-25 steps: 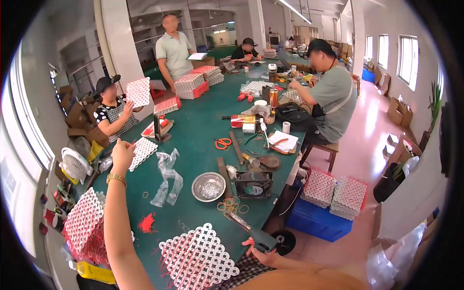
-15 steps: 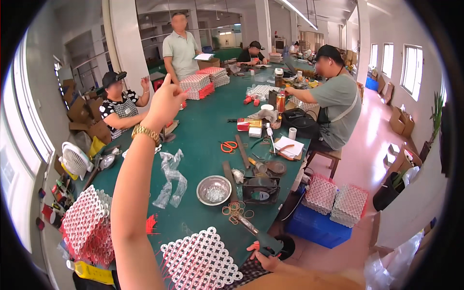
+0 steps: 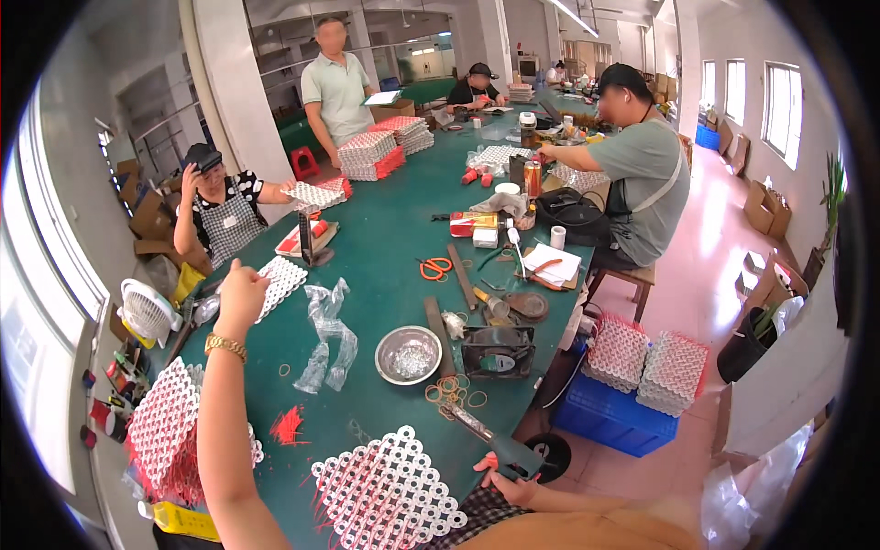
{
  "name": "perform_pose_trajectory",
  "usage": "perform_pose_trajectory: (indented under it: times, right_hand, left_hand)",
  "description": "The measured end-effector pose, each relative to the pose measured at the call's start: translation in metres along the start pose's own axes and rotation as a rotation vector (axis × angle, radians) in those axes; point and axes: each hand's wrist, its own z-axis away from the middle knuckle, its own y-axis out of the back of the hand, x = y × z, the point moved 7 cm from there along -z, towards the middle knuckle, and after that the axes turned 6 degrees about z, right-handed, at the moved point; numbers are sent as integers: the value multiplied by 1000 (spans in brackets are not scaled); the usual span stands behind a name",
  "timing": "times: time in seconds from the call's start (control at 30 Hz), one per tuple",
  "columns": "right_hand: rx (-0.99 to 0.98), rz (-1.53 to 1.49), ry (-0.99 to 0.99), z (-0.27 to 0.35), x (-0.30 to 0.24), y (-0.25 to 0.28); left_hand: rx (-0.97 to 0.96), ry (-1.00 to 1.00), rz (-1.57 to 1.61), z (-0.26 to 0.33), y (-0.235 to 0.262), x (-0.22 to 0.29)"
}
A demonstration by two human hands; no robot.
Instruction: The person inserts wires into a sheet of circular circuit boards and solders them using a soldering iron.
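My left hand (image 3: pixel 240 298), with a gold watch band (image 3: pixel 225 346) on its wrist, is raised over the left side of the table. One finger points up, the other fingers are partly hidden, and no held thing shows. A white lattice sheet (image 3: pixel 280 286) lies just beyond it. At the lower right, my right hand (image 3: pixel 506 484) is closed round the dark grip of a tool (image 3: pixel 515 458) with a metal barrel, angled toward several rubber bands (image 3: pixel 449 392). In front of me lies a white lattice sheet of joined rings (image 3: pixel 390 495) with red threads across it.
A steel bowl (image 3: pixel 408 356), crumpled clear plastic (image 3: pixel 328 335), orange-handled scissors (image 3: pixel 435 269) and a square black fan (image 3: pixel 498 352) lie on the green table (image 3: pixel 385 247). Stacked sheets (image 3: pixel 167 422) stand at left. Co-workers sit at left and right; another person stands at the far left.
My left hand has come down and left, toward the lattice sheet. The co-worker at left now touches a sheet and has a hand at the head. My right hand keeps the tool.
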Motion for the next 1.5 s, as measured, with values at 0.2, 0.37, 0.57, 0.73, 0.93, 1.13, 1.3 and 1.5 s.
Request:
perform_pose_trajectory:
  times: [0.2, 0.37, 0.57, 0.73, 0.93, 1.13, 1.3, 1.5]
  right_hand:
    - [-23, -2, 94, 1, 4, 1]
    - [-57, 30, 77, 0, 11, 3]
    - [-56, -69, 142, -6, -11, -4]
    - [-28, -108, 57, -8, -13, 0]
    - [21, -37, 106, -9, -12, 0]
    - [21, 0, 53, -4, -17, -4]
    - [34, -56, 43, -6, -26, -7]
    - [12, -24, 60, -5, -14, -7]
  left_hand:
    - [-105, 223, -5, 31, -1, -26]
    - [27, -97, -41, 79, -12, -7]
    - [-27, -179, 152, 179, -30, 58]
    - [-198, -211, 236, 255, -51, 69]
    - [-149, -44, 295, 287, -42, 60]
    - [-193, -38, 447, 324, -46, 60]
    - [-502, -279, 506, 360, -62, 113]
    - [-516, 62, 669, 408, -108, 79]
